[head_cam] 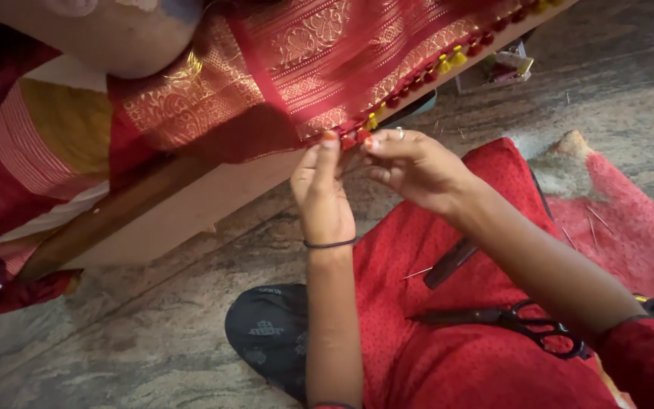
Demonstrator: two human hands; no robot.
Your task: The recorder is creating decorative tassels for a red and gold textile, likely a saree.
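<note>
Left hand: the left hand (322, 193) is raised to the edge of a red and gold cloth (297, 68), fingers closed on a red tassel (350, 141).
Right hand: the right hand (410, 163) pinches the same tassel.
Cloth: draped over a wooden board (160, 204).
Lap: black scissors (527, 326) rest on red fabric.

both hands pinch red tassel (351, 139) on sari edge (410, 76); scissors (524, 324) on lap.
</note>
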